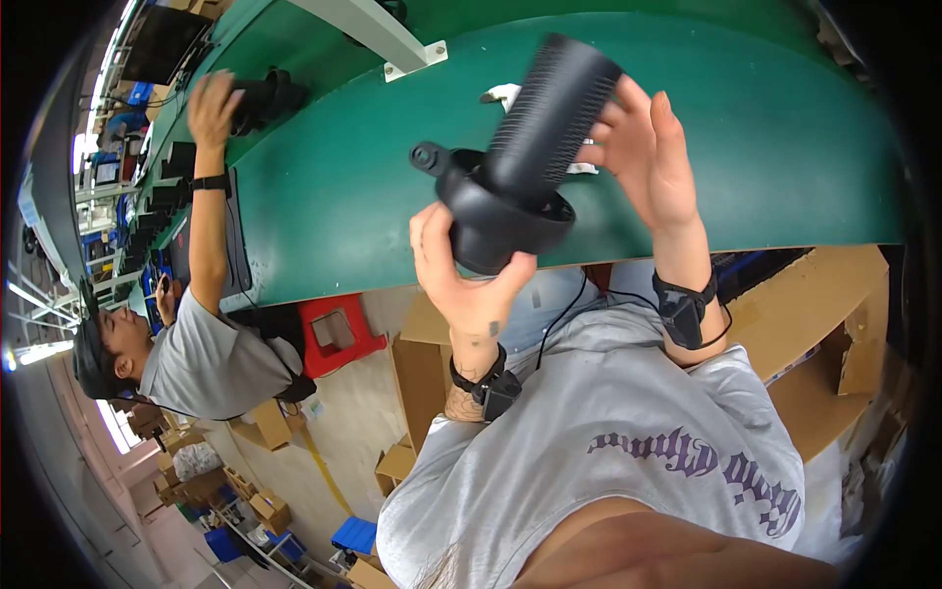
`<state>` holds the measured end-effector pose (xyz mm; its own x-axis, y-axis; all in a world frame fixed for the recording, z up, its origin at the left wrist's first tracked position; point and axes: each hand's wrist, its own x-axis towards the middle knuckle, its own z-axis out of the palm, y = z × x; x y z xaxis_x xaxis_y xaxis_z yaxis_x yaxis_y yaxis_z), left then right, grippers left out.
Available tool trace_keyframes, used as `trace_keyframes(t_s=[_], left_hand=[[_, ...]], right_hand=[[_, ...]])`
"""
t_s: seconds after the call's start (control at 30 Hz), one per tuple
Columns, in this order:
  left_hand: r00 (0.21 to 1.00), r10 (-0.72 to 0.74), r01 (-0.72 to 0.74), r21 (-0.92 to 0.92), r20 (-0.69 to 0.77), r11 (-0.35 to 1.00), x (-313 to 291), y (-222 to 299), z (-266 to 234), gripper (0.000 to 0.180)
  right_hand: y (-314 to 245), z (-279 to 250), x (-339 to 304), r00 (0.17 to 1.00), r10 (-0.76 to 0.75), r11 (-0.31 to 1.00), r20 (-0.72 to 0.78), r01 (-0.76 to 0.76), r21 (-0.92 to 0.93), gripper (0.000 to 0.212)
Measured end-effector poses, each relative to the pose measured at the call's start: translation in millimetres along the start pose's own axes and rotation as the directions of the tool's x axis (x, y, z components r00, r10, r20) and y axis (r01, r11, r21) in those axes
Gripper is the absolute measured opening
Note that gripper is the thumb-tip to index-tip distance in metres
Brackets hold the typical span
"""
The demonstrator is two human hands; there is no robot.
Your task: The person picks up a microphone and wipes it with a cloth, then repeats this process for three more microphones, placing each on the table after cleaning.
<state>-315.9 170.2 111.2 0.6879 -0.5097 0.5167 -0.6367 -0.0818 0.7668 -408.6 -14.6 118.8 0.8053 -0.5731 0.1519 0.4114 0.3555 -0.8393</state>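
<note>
A black cylinder with rows of slots (pixel 554 113) stands tilted in a rounded black base (pixel 505 231). A small round lug (pixel 428 157) sticks out at the base's left side. My left hand (pixel 461 265) grips this base from below, thumb and fingers around it. Beside the cylinder's upper right side is my right hand (pixel 648 157), fingers apart; some fingertips are partly behind the cylinder, so whether they touch it I cannot tell. Partly hidden behind the device, something white (pixel 502 95) lies on the green table (pixel 775 147).
To the left, a co-worker (pixel 211 363) reaches over the table toward a black object (pixel 267 100). A white metal post (pixel 392 39) is fixed to the tabletop. A red stool (pixel 339 334) stands below the table edge. An open cardboard box (pixel 814 334) is at my right.
</note>
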Motion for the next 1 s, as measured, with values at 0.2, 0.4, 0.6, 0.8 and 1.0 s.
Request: trace_keyframes(t_s=[0.2,0.4,0.6,0.8,1.0], left_hand=[[0.981,0.192,-0.193,-0.164,-0.024,0.967,0.0,9.2,16.2,0.082],[0.961,0.276,-0.275,-0.134,-0.013,0.952,24.5,4.8,40.1,0.088],[0.936,0.352,-0.35,-0.083,0.013,0.933,43.8,4.0,60.6,0.069],[0.881,0.474,-0.471,-0.084,0.012,0.878,60.9,3.8,86.0,0.038],[0.825,0.553,-0.549,-0.067,0.114,0.833,77.0,7.9,94.1,0.033]], right_hand=[[3.9,-12.7,-7.2,0.968,0.031,0.999,-0.25,-0.034,-0.008,0.066],[17.1,-35.0,12.7,0.959,0.131,0.977,-0.252,-0.081,0.199,0.062],[16.0,-49.8,38.4,0.967,0.164,0.94,-0.197,-0.092,0.328,0.053],[12.5,-61.7,62.6,0.957,0.216,0.86,-0.191,-0.094,0.501,0.056],[7.6,-73.4,77.1,0.942,0.238,0.906,-0.236,-0.128,0.404,0.054]])
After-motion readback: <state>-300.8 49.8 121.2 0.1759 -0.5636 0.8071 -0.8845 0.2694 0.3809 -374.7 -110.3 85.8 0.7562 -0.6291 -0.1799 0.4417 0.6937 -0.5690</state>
